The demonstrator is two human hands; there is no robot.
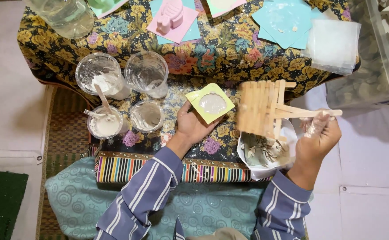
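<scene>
My left hand (193, 126) holds a small yellow-green mould (209, 102) filled with white plaster, flat over the flowered cloth. My right hand (319, 137), dusted with plaster, grips the handle stick of a flat frame of wooden sticks (260, 107), held level just right of the mould. Below the frame sits a white bag (265, 153) with plaster scraps inside.
Four clear plastic cups (146, 73) with white plaster residue stand at the left, two with stir sticks. A pink mould (170, 16), teal sheets (283, 20) and a clear packet (333, 44) lie at the back. A clear bin of white casts (387, 49) is at the right.
</scene>
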